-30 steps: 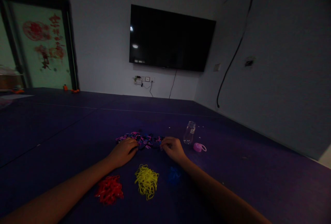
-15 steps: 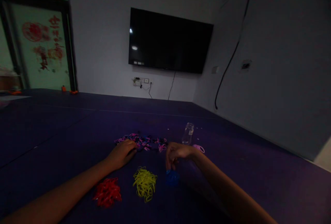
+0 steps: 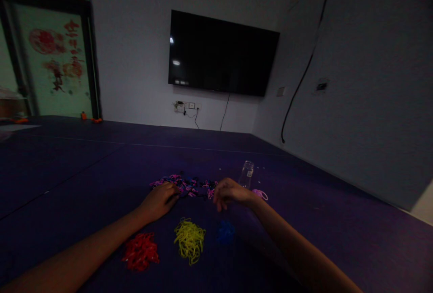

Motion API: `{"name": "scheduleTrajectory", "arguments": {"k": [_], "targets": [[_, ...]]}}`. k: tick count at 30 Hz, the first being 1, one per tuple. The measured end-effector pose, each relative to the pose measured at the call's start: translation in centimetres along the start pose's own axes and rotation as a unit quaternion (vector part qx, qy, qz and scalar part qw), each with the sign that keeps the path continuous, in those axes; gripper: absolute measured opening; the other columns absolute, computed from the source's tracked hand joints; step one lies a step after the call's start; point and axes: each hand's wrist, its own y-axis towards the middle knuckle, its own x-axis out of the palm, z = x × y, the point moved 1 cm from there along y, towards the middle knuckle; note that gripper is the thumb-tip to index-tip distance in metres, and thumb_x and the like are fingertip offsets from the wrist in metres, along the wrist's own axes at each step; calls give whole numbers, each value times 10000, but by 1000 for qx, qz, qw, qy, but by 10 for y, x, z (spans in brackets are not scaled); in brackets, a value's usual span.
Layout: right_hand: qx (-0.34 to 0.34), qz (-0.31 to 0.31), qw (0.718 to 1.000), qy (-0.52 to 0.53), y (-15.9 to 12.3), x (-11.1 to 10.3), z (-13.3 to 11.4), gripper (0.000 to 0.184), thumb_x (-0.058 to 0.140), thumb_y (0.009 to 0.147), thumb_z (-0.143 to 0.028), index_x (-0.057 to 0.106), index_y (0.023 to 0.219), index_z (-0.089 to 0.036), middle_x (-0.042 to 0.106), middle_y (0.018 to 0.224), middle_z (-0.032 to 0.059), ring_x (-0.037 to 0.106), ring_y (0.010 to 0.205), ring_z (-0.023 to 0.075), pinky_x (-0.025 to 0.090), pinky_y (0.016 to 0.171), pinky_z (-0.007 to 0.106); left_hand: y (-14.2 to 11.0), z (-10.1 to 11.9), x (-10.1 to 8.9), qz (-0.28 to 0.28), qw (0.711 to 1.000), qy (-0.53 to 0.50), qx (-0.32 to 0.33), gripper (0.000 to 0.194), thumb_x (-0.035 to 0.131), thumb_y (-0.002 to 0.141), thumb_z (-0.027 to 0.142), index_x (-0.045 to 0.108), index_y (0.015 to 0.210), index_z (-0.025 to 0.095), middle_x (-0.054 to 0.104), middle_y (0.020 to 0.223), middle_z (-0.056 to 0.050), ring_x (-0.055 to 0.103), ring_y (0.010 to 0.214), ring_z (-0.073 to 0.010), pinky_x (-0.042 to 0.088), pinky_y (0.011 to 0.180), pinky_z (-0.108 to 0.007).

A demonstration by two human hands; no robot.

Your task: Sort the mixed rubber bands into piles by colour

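Right hand (image 3: 227, 194): hovering between the mixed pile of small bands (image 3: 191, 186) and the blue bands (image 3: 225, 232), fingers bent and pointing down; whether they are pinching a band, cannot tell. Left hand (image 3: 164, 198): resting at the near left edge of the mixed pile, fingers curling onto pink and dark bands; grip hidden, cannot tell.

Container: a clear bottle (image 3: 246, 173) is standing uncapped beyond the right hand, the dark surface (image 3: 321, 239) showing through its wall. Its lower part is being covered by the hand. A pink cap (image 3: 260, 193) with a loop is lying just beside it, partly hidden by the right wrist.

Nearer the person, yellow bands (image 3: 190, 240) are lying in a loose heap between the blue bands and the red bands (image 3: 141, 252), the red heap sitting beside the left forearm. Farther off, a television (image 3: 223, 54) is hanging on the wall.
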Motion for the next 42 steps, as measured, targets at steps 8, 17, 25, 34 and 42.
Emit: {"name": "scheduleTrajectory", "arguments": {"k": [8,17,25,34,42], "targets": [[-125,367,907,-165,17,0,32,278,440,793,-243,679,907,-158,700,845,72,640,772,184,496,700,301,2,1,-4,-7,995,82,-54,159,489,850,170,648,845,176,655,850,-70,593,826,-225,455,764,-361],[-106,252,834,-479,17,26,35,404,413,815,-87,626,1149,-166,606,1208,101,520,1133,220,388,973,393,1,-1,-2,20,995,76,-57,219,486,851,168,654,990,169,667,1028,-85,582,974,-245,450,863,-401],[-76,206,820,-528,17,30,31,462,399,849,-130,517,1290,-201,529,1317,82,442,1229,220,339,1020,413,-1,-3,3,22,998,55,-30,244,467,876,206,645,1042,190,656,1101,-78,574,1037,-226,437,914,-401],[-64,114,821,-556,17,34,24,625,376,783,-69,424,1356,-314,423,1415,21,343,1309,221,236,1069,503,-1,-4,4,26,998,49,-28,236,463,871,200,650,1015,192,659,1079,-75,581,1015,-220,445,906,-393],[-106,150,825,-534,18,31,31,500,397,762,-78,582,1220,-153,566,1271,105,481,1196,204,307,1050,386,-1,-4,4,27,998,40,-30,225,467,876,206,650,1006,190,663,1062,-77,584,1010,-227,449,896,-404]]}}
